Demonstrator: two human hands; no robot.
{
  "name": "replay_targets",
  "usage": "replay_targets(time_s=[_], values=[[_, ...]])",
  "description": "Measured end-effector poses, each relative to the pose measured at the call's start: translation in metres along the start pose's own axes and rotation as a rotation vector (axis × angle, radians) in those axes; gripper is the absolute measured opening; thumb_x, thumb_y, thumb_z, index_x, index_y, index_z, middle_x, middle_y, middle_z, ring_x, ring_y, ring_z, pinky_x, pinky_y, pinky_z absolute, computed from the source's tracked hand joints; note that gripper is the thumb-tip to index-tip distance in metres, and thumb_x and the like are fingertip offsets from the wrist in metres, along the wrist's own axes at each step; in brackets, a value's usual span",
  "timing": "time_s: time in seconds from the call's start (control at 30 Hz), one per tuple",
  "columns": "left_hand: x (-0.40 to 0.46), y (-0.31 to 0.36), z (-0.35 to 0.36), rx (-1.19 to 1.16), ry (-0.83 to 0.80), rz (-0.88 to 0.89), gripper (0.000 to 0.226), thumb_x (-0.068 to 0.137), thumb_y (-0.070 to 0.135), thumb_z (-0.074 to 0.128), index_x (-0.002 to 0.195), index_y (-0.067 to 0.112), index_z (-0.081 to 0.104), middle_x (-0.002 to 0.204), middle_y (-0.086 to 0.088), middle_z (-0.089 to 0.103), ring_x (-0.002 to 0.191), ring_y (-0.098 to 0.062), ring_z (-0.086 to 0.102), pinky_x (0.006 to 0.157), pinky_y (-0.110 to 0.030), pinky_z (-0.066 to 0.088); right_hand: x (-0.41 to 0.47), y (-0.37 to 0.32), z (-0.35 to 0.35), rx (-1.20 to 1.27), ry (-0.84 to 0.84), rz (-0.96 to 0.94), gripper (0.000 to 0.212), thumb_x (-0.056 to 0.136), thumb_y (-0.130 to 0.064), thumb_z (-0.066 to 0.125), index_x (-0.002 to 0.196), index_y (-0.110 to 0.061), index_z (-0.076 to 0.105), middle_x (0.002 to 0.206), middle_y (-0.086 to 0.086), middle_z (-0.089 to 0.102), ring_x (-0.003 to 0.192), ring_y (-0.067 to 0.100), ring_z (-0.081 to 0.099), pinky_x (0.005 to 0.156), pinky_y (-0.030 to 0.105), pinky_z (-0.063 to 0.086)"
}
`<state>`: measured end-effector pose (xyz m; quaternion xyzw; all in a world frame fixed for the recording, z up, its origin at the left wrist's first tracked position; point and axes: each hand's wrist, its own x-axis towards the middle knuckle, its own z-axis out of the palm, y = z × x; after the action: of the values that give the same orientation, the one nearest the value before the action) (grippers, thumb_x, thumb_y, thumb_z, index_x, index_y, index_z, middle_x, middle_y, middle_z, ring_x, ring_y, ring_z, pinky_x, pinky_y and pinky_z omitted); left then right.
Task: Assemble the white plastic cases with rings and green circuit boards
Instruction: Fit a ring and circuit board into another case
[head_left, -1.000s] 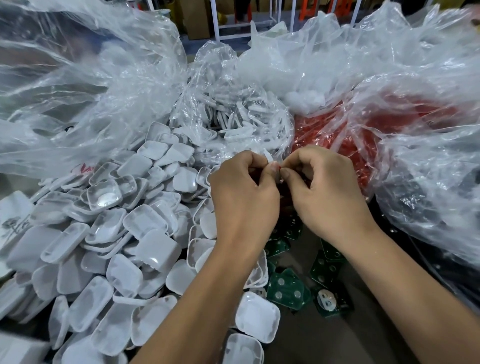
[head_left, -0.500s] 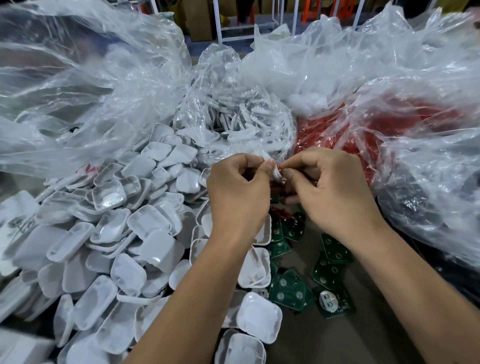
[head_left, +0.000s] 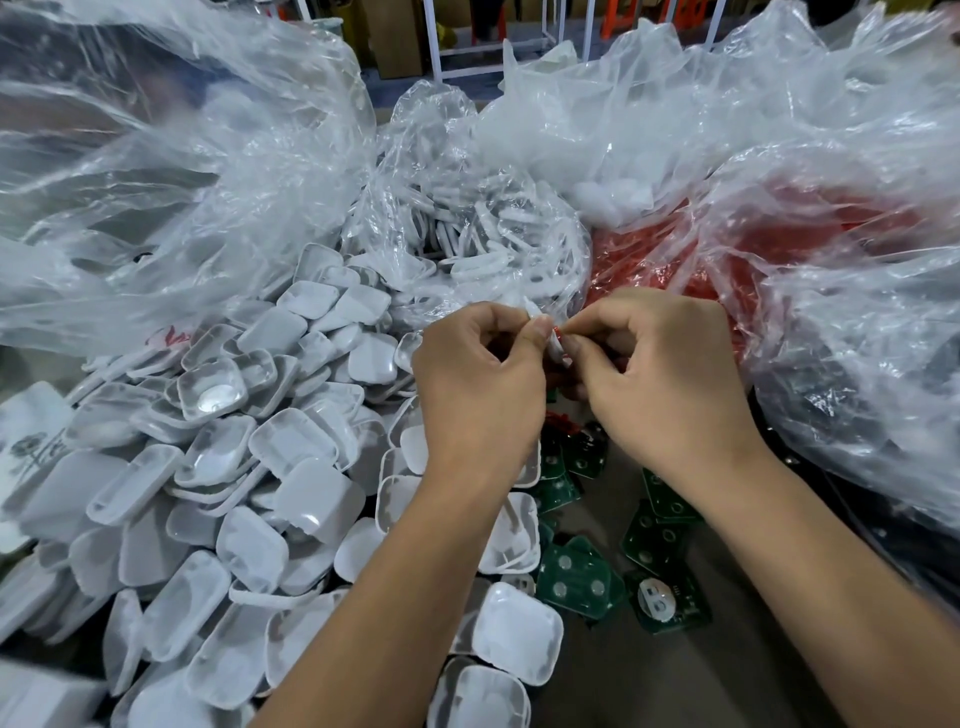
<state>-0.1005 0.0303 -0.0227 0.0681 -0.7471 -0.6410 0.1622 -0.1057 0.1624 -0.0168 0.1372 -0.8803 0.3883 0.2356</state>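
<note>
My left hand (head_left: 478, 384) and my right hand (head_left: 660, 379) meet at mid-frame and pinch a small white case (head_left: 556, 348) between their fingertips; a sliver of red ring (head_left: 557, 329) shows at its edge. Most of the piece is hidden by my fingers. A large heap of white plastic cases (head_left: 234, 467) spreads over the left half of the table. Several green circuit boards (head_left: 582, 579) lie on the table below my hands.
Clear plastic bags surround the work area: one with white parts (head_left: 483, 228) just behind my hands, one with red rings (head_left: 779, 228) at the right, and a big crumpled bag (head_left: 156, 156) at the left. Bare brown tabletop (head_left: 639, 675) shows between my forearms.
Both hands stayed together at mid-frame. Their fingers shifted on the small white piece, and its red edge has come into sight between the fingertips.
</note>
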Motion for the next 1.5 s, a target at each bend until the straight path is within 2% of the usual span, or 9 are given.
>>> replay_targets(time_s=[0.1,0.23,0.33,0.47,0.6,0.8,0.9,1.07,1.5], values=[[0.000,-0.001,-0.002,-0.021,0.004,0.007,0.017,0.092,0.018,0.075,0.077,0.012,0.076,0.073,-0.003,0.076,0.073,-0.026,0.076,0.077,-0.049,0.063,0.001,0.000,0.001,-0.024,-0.009,-0.068,0.011,0.088,-0.003,0.078,0.092,-0.013,0.083,0.081,-0.008,0.069,0.071,-0.004,0.061,0.069,0.007,0.048],[0.006,-0.004,-0.007,-0.048,0.015,-0.028,0.013,0.095,0.019,0.073,0.085,0.011,0.076,0.080,-0.006,0.077,0.080,-0.029,0.077,0.081,-0.050,0.062,0.000,0.003,0.003,0.026,-0.081,-0.137,0.013,0.093,-0.006,0.075,0.105,-0.008,0.081,0.086,-0.001,0.067,0.077,0.005,0.062,0.072,0.008,0.044],[0.012,-0.005,-0.010,-0.095,-0.019,-0.081,0.013,0.099,0.018,0.069,0.091,0.008,0.072,0.085,-0.012,0.077,0.081,-0.029,0.077,0.073,-0.038,0.060,0.000,0.005,0.000,0.081,-0.090,-0.127,0.017,0.096,-0.014,0.073,0.111,-0.013,0.081,0.091,-0.004,0.071,0.074,0.004,0.065,0.070,0.017,0.051],[0.014,0.001,-0.011,-0.228,-0.136,-0.143,0.013,0.103,0.011,0.062,0.093,0.005,0.069,0.089,-0.014,0.076,0.068,-0.017,0.070,0.065,-0.027,0.060,0.003,0.014,-0.006,0.423,0.041,0.214,0.013,0.102,-0.032,0.066,0.094,-0.026,0.074,0.074,-0.008,0.071,0.053,0.006,0.064,0.044,0.021,0.047],[0.014,0.002,-0.012,-0.338,-0.256,-0.158,0.021,0.104,0.005,0.057,0.086,0.010,0.066,0.077,-0.003,0.071,0.065,-0.011,0.065,0.067,-0.024,0.060,0.006,0.016,-0.006,0.821,-0.134,0.462,0.020,0.097,-0.032,0.069,0.086,-0.018,0.079,0.077,0.005,0.075,0.059,0.015,0.063,0.038,0.024,0.042],[0.013,0.000,-0.014,-0.310,-0.303,-0.073,0.004,0.095,0.011,0.072,0.091,0.011,0.072,0.089,-0.020,0.074,0.079,-0.021,0.072,0.079,-0.032,0.062,0.007,0.020,-0.006,0.869,-0.080,0.395,0.017,0.084,-0.028,0.078,0.092,-0.013,0.080,0.080,0.013,0.076,0.063,0.020,0.068,0.047,0.024,0.053],[0.014,-0.003,-0.016,-0.260,-0.262,0.020,0.007,0.089,0.007,0.079,0.095,0.011,0.076,0.080,-0.008,0.074,0.078,-0.019,0.074,0.082,-0.037,0.063,0.005,0.020,-0.004,0.837,-0.085,0.382,0.026,0.082,-0.029,0.081,0.100,-0.010,0.079,0.085,0.015,0.078,0.069,0.030,0.076,0.058,0.035,0.063],[0.018,-0.002,-0.020,-0.279,-0.232,0.099,0.013,0.086,0.000,0.080,0.093,0.012,0.078,0.083,-0.009,0.072,0.079,-0.022,0.075,0.077,-0.035,0.063,0.006,0.016,-0.003,0.870,-0.071,0.315,0.026,0.083,-0.019,0.079,0.105,-0.005,0.077,0.092,0.011,0.080,0.079,0.028,0.079,0.071,0.031,0.065],[0.018,0.003,-0.020,-0.225,-0.232,0.245,0.009,0.089,0.004,0.077,0.096,0.008,0.075,0.077,0.001,0.069,0.078,-0.029,0.067,0.079,-0.054,0.063,0.004,0.008,-0.003,0.824,0.015,0.151,0.021,0.089,-0.010,0.077,0.107,0.000,0.076,0.090,0.009,0.081,0.076,0.026,0.080,0.068,0.032,0.065]])
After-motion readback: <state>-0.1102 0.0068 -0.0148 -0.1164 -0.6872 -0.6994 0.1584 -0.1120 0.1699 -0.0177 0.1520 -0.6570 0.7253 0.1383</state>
